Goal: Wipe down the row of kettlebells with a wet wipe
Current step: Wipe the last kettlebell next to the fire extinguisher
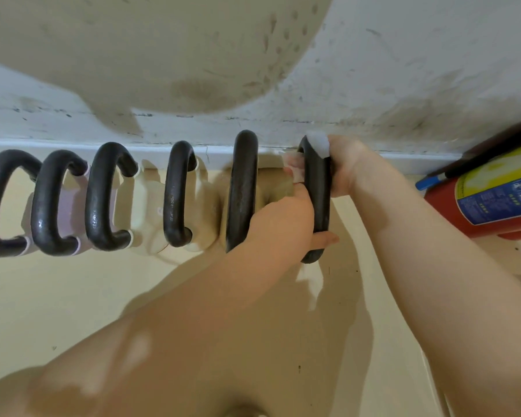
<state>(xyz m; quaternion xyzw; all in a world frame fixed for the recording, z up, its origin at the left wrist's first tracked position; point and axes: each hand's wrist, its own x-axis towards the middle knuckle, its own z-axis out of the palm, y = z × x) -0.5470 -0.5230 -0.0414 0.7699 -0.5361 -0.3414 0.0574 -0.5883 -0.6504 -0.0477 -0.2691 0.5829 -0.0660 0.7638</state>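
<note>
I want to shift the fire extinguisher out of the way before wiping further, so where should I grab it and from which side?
Judging from the visible part, grip the red cylinder of the fire extinguisher around its body, coming from above and from the kettlebell row's side. It lies on its side on the floor by the wall, so the round body is exposed there. Its valve end is out of frame; whether a handle is reachable cannot be told.

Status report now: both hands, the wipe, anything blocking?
Left hand grips rightmost handle. Right hand holds wipe on handle top. Extinguisher close right, not blocking.
</note>
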